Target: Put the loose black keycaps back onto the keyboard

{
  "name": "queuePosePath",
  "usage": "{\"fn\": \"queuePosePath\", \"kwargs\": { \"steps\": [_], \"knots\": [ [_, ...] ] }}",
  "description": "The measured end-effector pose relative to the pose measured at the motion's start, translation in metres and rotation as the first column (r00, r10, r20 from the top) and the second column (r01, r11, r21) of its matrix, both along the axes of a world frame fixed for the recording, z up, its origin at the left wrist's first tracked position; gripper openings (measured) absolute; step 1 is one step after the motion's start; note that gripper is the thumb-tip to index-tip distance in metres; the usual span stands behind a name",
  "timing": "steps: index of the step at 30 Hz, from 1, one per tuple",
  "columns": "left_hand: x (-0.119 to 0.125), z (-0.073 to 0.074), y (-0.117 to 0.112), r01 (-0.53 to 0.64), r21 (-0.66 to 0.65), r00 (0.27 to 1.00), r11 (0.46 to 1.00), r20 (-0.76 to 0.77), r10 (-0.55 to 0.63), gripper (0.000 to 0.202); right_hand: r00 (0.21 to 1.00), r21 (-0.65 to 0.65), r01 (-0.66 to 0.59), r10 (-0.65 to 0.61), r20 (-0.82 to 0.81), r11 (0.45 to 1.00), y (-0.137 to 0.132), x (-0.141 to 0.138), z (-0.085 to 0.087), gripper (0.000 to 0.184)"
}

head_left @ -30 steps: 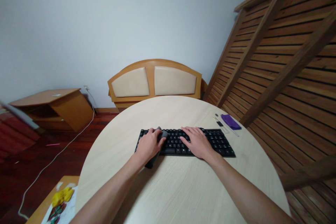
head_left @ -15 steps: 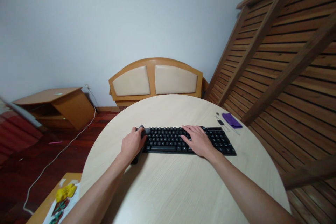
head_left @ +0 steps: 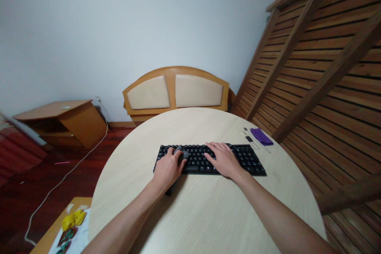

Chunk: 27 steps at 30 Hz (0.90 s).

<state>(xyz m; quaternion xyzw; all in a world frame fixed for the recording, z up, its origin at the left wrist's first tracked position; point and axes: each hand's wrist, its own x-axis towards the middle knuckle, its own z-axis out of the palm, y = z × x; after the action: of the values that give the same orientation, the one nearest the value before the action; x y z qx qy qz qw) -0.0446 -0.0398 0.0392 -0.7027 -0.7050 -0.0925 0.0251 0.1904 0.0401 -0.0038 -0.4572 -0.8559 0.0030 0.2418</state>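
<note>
A black keyboard [head_left: 249, 160] lies flat on the round, pale wooden table [head_left: 196, 214]. Over its left half, my left hand [head_left: 166, 170] is closed around a dark handheld tool [head_left: 184, 154] with a rounded grey end; its black lower end pokes out below my wrist. Most of this tool is hidden by my fingers, so its exact kind is unclear. My right hand [head_left: 224, 160] rests on the keyboard right of its middle, palm down, fingers stretched out and thumb apart.
At the table's right edge lie a folded purple cloth [head_left: 262, 136] and a small black item [head_left: 249, 139] with thin pale pieces. A wooden slatted frame [head_left: 321, 99] leans on the right. Lower left, a low surface holds something yellow [head_left: 74, 219]. A white cable [head_left: 67, 182] crosses the floor.
My left hand has moved right with the dark tool, from the keyboard's left end to over its left-hand keys. My right hand stays in place on the keyboard.
</note>
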Motion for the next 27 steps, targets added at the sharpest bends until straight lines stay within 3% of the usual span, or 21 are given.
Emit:
{"fn": "queuePosePath", "kwargs": {
  "steps": [3,16,23,27],
  "knots": [
    [0.0,-0.004,-0.002,-0.017,-0.017,0.999,1.0,-0.028,0.016,0.026,1.0,-0.004,-0.001,0.001,0.006,1.0,-0.001,0.0,0.001,0.047],
    [-0.04,-0.007,-0.015,-0.116,-0.013,0.989,0.993,-0.095,0.114,0.023,1.0,-0.003,-0.006,0.006,0.007,1.0,-0.001,0.001,0.001,0.048],
    [-0.07,0.001,-0.019,-0.224,-0.029,0.962,0.974,-0.167,0.217,0.026,1.0,0.008,0.001,-0.001,0.003,1.0,0.001,0.001,-0.003,0.048],
    [-0.072,0.008,-0.017,-0.223,0.018,0.96,0.975,-0.167,0.223,0.027,1.0,0.011,0.004,-0.004,-0.001,1.0,0.001,0.0,-0.003,0.048]
  ]
}}
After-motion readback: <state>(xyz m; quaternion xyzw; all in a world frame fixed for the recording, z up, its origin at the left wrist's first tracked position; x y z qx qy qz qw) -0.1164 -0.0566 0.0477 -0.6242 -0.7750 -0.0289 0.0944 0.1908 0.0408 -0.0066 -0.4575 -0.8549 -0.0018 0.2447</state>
